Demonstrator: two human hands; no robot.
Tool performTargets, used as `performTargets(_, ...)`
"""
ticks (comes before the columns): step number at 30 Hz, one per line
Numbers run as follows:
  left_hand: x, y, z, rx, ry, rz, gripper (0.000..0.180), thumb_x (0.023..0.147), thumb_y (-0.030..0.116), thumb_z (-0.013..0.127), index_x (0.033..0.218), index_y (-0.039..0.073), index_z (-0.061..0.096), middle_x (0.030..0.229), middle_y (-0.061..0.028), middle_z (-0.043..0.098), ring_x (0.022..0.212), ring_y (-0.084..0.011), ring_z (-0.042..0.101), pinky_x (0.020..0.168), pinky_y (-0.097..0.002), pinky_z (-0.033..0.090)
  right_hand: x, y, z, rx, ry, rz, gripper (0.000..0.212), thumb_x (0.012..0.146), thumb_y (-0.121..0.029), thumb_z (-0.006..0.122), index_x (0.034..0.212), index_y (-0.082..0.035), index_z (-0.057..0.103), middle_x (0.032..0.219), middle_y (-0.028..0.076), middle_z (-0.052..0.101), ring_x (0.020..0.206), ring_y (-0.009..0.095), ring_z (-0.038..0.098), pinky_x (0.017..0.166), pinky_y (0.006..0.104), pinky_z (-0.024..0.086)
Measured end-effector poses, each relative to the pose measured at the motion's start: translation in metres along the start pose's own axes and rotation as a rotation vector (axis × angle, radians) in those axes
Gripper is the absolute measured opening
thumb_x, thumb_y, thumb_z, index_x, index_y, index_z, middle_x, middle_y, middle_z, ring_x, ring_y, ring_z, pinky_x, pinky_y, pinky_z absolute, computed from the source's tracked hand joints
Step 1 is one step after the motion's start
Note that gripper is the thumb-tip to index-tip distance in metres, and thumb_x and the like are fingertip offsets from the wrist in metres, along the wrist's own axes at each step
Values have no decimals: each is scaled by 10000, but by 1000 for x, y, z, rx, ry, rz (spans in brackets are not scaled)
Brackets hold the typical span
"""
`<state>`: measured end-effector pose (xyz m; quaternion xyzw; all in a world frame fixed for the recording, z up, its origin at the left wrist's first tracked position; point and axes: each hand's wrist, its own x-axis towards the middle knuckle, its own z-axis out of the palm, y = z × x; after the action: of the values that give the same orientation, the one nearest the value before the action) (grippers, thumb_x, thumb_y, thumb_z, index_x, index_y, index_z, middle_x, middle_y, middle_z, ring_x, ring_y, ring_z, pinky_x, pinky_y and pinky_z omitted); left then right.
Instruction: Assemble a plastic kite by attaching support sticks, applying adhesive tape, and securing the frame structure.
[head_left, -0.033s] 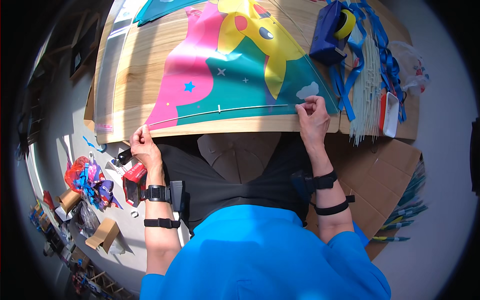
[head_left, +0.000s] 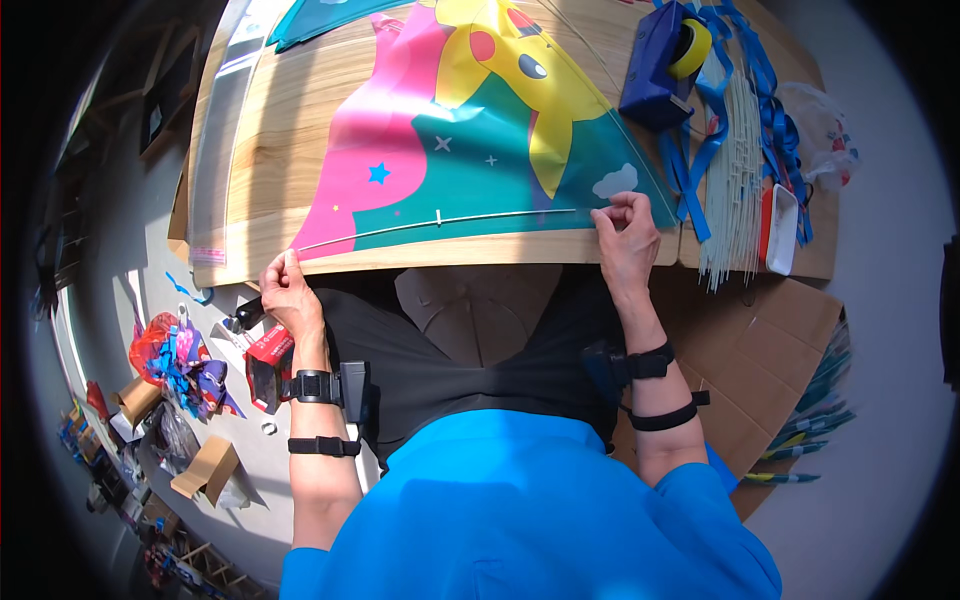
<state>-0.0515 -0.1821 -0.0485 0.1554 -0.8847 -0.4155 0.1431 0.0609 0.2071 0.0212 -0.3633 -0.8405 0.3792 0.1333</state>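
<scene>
A triangular kite sail (head_left: 470,165) in pink and teal, printed with a yellow cartoon figure, lies on the wooden table. Along its near edge runs a thin pale rod (head_left: 400,222), with a small white piece (head_left: 438,218) at its middle. My left hand (head_left: 290,288) is closed in a pinch on the rod's left end, at the pink corner of the sail. At the other end my right hand (head_left: 628,235) pinches too, thumb and finger together near the teal corner. A small greyish see-through stretch shows beside those fingertips; its kind is unclear.
A blue tape dispenser (head_left: 655,75) with yellow tape stands at the far right. Beside it lie blue ribbons (head_left: 708,170), a bundle of pale thin strips (head_left: 735,190) and a white tray (head_left: 782,230). Cardboard (head_left: 750,350) is below the table's right side; boxes (head_left: 208,468) litter the left floor.
</scene>
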Motion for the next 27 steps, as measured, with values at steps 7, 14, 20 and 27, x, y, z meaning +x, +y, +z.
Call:
performTargets(7, 2, 2, 0, -4, -8, 8, 209, 879, 214, 708, 895, 5, 709, 755, 34, 509, 615, -58, 378, 565, -215, 366, 6, 0, -4, 93, -23, -26, 260, 797, 1, 685, 1006, -8, 529, 795, 97, 660, 735, 184, 661, 685, 305, 507)
performTargets(14, 5, 9, -3, -142, -77, -104, 191, 860, 194, 726, 881, 5, 713, 784, 49, 518, 626, -34, 372, 572, -190, 346, 14, -3, -8, 89, -54, -30, 239, 824, 3, 673, 1019, -2, 536, 806, 65, 644, 729, 118, 626, 704, 250, 513)
performTargets(20, 3, 7, -6, -103, -55, -64, 168, 843, 173, 736, 876, 10, 711, 746, 32, 536, 619, -53, 389, 569, -213, 367, 7, 4, -9, 31, -86, -32, 238, 837, -29, 679, 1034, -18, 545, 808, 39, 634, 734, 98, 605, 705, 239, 489)
performTargets(27, 5, 4, -4, -88, -38, -103, 198, 836, 194, 747, 887, 5, 715, 745, 24, 553, 613, -47, 414, 564, -210, 375, 9, 2, -11, 33, -86, -62, 243, 839, -33, 684, 1038, -16, 545, 801, 35, 631, 736, 93, 602, 710, 237, 487)
